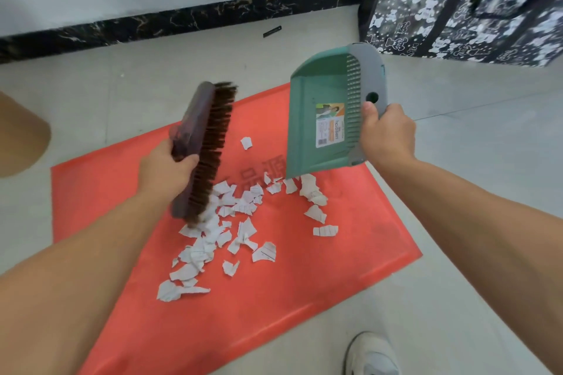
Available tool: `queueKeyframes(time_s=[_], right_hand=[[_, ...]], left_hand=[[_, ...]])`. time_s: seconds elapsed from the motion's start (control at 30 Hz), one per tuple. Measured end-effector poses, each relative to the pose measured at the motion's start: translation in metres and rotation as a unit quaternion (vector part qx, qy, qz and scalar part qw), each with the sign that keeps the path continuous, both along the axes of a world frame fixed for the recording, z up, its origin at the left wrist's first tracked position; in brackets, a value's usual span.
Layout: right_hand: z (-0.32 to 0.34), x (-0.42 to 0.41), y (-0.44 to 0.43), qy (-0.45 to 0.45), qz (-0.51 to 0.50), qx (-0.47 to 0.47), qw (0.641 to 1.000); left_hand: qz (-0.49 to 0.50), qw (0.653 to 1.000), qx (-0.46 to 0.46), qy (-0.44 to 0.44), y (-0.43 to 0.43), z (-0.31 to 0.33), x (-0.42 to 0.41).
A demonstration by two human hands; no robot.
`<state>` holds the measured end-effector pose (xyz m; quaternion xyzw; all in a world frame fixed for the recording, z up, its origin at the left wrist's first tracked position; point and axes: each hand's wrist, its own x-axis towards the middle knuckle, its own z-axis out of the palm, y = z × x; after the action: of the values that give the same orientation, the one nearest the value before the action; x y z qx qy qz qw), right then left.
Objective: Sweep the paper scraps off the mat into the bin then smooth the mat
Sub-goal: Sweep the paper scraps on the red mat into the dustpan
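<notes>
While the left hand [166, 169] grips the brush [201, 146] and the right hand [387, 134] the dustpan [316, 122], paper scraps [231, 222] lie between them on the mat [350, 253].

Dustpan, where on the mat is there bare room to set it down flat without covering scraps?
Bare patches: the mat's right side, between the scraps and its right edge, and the near strip toward the shoe. The middle, between brush and dustpan, is crowded with paper.

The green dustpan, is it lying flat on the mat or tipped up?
Tipped up. The right hand holds the green dustpan steeply tilted, its lip pointing down at the paper scraps on the red mat.
</notes>
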<state>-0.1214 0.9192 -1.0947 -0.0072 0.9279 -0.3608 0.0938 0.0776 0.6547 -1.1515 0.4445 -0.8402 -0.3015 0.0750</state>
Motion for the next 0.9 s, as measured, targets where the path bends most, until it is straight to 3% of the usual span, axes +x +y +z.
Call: queueKeyframes(time_s=[0.1,0.23,0.3,0.43,0.57,0.67,0.8,0.9], right_hand=[[0.011,-0.004,-0.012,-0.002,-0.003,-0.037,0.999],[0.023,-0.007,-0.026,-0.001,-0.002,-0.07,0.998],[0.024,-0.009,-0.029,0.0,-0.001,-0.079,0.997],[0.02,-0.011,-0.029,-0.005,0.003,-0.088,0.996],[0.017,-0.015,-0.027,-0.005,0.001,-0.099,0.995],[0.016,-0.017,-0.025,0.007,0.014,-0.089,0.996],[0.011,-0.019,-0.019,0.014,-0.002,-0.085,0.996],[0.009,-0.019,-0.018,0.007,-0.024,-0.106,0.994]], left_hand=[[0.108,0.985,0.123,0.061,0.026,-0.001,-0.017],[0.207,0.928,0.298,0.089,0.064,-0.026,-0.022],[0.226,0.913,0.327,0.094,0.084,-0.037,-0.027],[0.227,0.922,0.295,0.107,0.121,-0.037,-0.041],[0.26,0.867,0.391,0.165,0.135,-0.042,-0.06],[0.258,0.84,0.451,0.158,0.152,-0.05,-0.068],[0.236,0.84,0.475,0.114,0.187,-0.068,-0.064],[0.18,0.893,0.41,0.052,0.2,-0.077,-0.058]])
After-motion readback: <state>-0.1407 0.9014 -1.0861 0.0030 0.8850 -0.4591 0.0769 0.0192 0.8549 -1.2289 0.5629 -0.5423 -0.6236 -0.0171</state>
